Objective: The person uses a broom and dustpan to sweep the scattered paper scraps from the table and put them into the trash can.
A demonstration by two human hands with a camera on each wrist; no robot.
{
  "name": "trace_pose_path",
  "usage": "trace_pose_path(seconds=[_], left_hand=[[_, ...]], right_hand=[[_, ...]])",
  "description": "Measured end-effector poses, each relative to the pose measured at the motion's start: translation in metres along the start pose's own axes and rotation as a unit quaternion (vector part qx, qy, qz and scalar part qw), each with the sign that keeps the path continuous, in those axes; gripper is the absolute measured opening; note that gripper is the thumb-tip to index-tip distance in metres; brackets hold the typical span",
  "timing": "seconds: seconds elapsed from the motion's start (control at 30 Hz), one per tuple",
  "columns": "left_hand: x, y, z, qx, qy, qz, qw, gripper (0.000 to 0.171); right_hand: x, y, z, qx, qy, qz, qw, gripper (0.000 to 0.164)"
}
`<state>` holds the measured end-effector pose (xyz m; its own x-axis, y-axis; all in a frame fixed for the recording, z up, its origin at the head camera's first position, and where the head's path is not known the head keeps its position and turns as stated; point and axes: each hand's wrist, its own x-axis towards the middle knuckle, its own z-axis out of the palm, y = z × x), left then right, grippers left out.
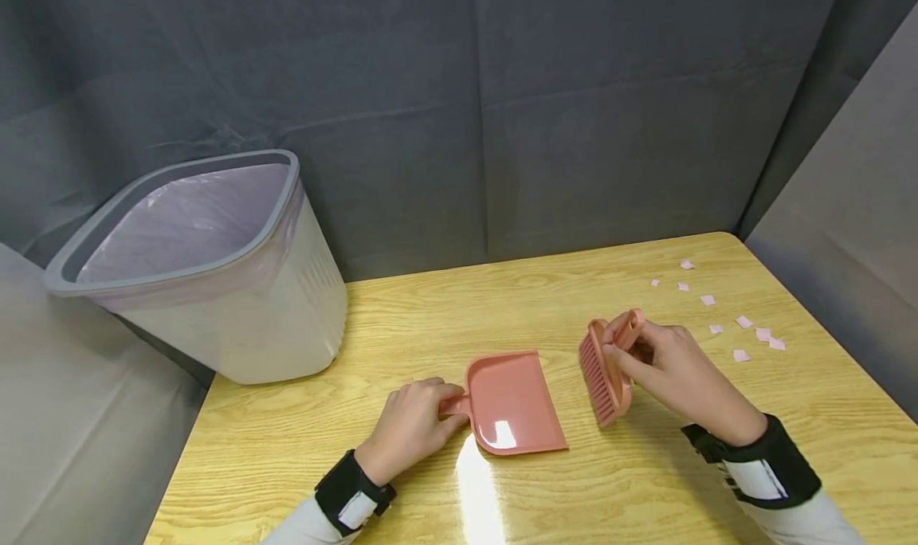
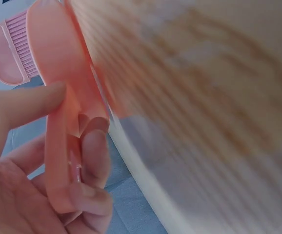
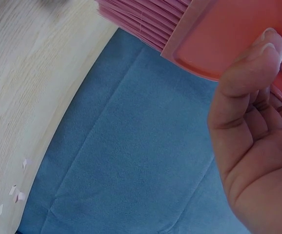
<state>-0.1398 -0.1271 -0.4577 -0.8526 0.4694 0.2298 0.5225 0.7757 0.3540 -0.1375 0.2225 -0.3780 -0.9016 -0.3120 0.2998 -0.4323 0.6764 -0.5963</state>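
My left hand grips the handle of a coral-pink dustpan, which lies on the wooden table with its straight front edge facing right. In the left wrist view the thumb presses on the dustpan handle while the fingers curl beneath it. To the right, my right hand holds a small coral hand brush by its handle, bristles turned left toward the dustpan. The right wrist view shows the pink bristles and the thumb over the brush. Several small pink paper scraps lie beyond the right hand.
A pale waste bin with a grey rim and a thin liner stands at the table's back left. Dark grey cloth hangs behind the table, and lighter cloth hangs at the right side.
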Motion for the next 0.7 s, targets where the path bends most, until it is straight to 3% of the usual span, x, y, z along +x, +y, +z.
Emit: trace_pose_path(seconds=[0.37, 0.53, 0.7], left_hand=[[0.0, -0.002, 0.001, 0.002, -0.009, 0.006, 0.9999, 0.021], [0.001, -0.002, 0.002, -0.002, -0.01, 0.005, 0.9999, 0.023], [0.001, -0.003, 0.003, -0.004, -0.016, 0.002, 0.9999, 0.025]], right_hand=[[-0.003, 0.002, -0.009, -0.011, 0.001, 0.003, 1.0, 0.013], [-0.011, 0.008, -0.041, -0.086, 0.053, 0.012, 0.995, 0.017], [-0.021, 0.021, -0.077, -0.15, 0.099, 0.054, 0.982, 0.016]])
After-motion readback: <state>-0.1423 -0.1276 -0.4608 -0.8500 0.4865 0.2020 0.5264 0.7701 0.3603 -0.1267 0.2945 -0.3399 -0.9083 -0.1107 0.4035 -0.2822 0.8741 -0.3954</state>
